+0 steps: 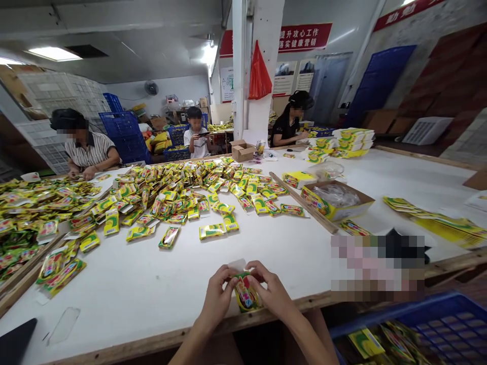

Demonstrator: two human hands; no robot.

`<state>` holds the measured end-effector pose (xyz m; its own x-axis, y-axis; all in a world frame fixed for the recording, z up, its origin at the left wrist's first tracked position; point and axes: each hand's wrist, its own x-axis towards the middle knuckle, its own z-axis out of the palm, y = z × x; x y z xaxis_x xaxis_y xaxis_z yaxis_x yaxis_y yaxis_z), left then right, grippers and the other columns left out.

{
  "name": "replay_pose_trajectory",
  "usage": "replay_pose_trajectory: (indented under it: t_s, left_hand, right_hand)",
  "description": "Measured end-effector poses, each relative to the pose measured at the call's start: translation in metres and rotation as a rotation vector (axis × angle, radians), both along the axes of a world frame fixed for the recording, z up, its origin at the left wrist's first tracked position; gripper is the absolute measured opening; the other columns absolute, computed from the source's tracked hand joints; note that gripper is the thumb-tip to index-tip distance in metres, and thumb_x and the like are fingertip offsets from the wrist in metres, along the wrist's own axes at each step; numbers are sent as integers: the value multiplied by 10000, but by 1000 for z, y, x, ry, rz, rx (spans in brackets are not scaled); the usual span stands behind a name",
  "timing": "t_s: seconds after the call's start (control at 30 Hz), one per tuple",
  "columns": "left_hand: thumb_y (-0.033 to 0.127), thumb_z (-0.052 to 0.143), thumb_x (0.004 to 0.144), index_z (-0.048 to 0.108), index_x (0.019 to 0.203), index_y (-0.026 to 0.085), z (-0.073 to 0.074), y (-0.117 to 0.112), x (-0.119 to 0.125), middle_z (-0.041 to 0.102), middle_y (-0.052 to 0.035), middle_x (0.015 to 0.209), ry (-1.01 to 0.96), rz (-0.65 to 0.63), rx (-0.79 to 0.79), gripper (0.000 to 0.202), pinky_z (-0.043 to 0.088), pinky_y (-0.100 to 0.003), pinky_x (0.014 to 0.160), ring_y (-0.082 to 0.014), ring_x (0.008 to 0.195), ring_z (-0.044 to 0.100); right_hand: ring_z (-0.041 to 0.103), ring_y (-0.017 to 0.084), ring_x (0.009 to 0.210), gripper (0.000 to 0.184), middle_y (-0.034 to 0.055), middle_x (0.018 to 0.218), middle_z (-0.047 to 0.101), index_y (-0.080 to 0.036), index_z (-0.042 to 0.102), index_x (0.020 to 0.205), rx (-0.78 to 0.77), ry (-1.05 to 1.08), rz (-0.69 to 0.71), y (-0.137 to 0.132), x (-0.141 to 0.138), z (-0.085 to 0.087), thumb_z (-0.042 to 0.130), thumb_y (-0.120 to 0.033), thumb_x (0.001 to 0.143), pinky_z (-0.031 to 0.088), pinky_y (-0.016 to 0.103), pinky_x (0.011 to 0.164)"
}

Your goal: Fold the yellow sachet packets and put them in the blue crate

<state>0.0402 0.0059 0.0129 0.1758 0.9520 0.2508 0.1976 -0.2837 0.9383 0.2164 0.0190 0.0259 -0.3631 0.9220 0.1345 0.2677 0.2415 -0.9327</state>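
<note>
At the table's near edge I hold a small yellow and green printed box with its white end flap raised. My left hand grips its left side, the thumb on the front near the top. On the opposite side my right hand closes on the upper corner with thumb and fingers by the flap. The lower end of the box is close to the wooden table edge. Beyond my hands, a single small box and a pair of boxes lie on the white tabletop.
A heap of similar boxes spreads across the table. A wooden strip divides it from an open carton holding clear plastic bags and flat yellow card sheets. A blue crate stands low at right. Other people sit across the table.
</note>
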Motion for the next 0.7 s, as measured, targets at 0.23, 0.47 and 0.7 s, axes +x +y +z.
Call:
replay_pose_trajectory:
  t_s: [0.23,0.47,0.7]
  left_hand:
    - [266,417,931,405,1178,186,-2,2,5,581,-54,932,-145,-3,-29,260,452,-276,760,-146,839,560]
    - [300,491,901,625,959,155,9,-8,5,634,-63,957,-15,71,25,206,443,-277,829,-162,909,579]
    - [346,530,878,616,877,136,9,-4,12,625,-41,823,-57,201,-75,227,446,-259,716,-140,764,560]
  right_hand:
    - [577,156,870,202,61,916,595,-162,487,1011,50,94,-118,3,-7,-10,451,-323,893,458,276,814]
    - [574,154,926,180,55,986,613,-172,625,932,113,48,-60,-1,-9,-4,514,-297,865,463,246,783]
    - [564,115,745,184,11,801,621,-160,623,854,99,-25,-146,4,-17,5,522,-313,868,438,234,715]
